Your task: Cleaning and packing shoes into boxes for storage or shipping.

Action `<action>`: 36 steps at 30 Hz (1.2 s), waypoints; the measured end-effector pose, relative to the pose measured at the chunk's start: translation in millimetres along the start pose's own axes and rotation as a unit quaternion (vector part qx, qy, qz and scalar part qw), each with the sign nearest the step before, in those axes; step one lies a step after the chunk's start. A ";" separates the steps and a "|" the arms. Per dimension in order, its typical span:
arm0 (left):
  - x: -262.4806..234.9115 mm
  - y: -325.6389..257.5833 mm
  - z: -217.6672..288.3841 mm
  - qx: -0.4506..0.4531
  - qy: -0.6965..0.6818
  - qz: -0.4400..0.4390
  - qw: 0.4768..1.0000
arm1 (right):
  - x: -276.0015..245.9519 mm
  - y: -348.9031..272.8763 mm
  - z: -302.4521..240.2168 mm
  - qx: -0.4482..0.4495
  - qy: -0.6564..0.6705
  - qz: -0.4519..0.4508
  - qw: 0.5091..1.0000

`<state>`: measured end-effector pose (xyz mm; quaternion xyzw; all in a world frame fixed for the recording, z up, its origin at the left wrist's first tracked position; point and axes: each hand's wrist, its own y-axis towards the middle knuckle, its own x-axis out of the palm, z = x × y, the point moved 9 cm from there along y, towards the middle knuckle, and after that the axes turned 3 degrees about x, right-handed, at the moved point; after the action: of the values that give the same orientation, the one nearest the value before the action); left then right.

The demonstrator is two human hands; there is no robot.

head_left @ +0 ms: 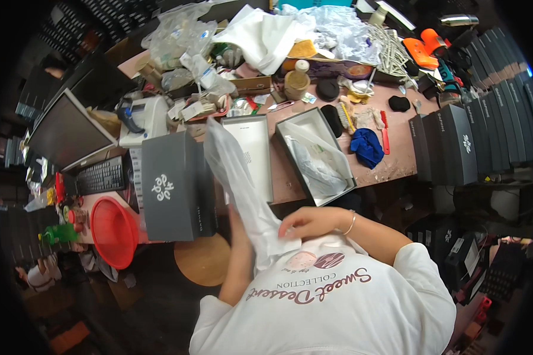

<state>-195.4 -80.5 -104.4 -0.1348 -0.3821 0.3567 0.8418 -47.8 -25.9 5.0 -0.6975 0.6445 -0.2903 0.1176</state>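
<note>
A long white, thin, see-through bag or sheet (238, 177) stands up in front of my chest, its far end reaching over the table edge. My right hand (307, 223) is at its near end, fingers bent and closed on the white material. My left hand (236, 214) is mostly behind the material, its fingers hidden. Whether anything is inside the folds cannot be made out. Just ahead, an open grey shoe box (293, 160) holds white tissue and a pale, wrapped item (320, 168). Beside it lies the grey-edged box lid (249, 148), white inside up.
A closed dark grey box (170, 186) stands to the left, near a red basin (112, 234), keyboard (100, 176) and monitor (71, 133). A blue cloth (367, 148), brushes (385, 133) and a bottle (296, 81) lie ahead. Stacked boxes (447, 145) line the right; plastic bags (180, 38) crowd the back.
</note>
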 end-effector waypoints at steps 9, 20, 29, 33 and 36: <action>201.3 17.1 61.6 0.151 0.250 -0.318 0.902 | -110.8 -73.6 60.8 -0.207 0.421 0.260 0.844; 317.5 23.9 -87.4 0.287 0.553 -0.402 0.670 | -173.7 -207.7 154.5 -0.299 0.498 0.514 0.631; 233.1 66.3 -143.8 0.268 0.753 -0.480 0.361 | -261.2 -120.5 66.6 -0.034 0.015 0.543 0.839; 218.4 67.2 -122.2 0.236 0.720 -0.513 0.404 | -247.3 -94.3 30.4 -0.149 -0.229 0.622 0.733; 203.2 62.5 -61.4 0.417 0.610 -0.355 0.573 | -220.2 -69.4 46.8 -0.024 -0.429 0.562 0.706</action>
<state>-89.0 109.5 -65.7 0.1922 0.3956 -0.0172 0.8979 35.8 187.0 -51.1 -0.2577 0.8040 0.1758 0.5063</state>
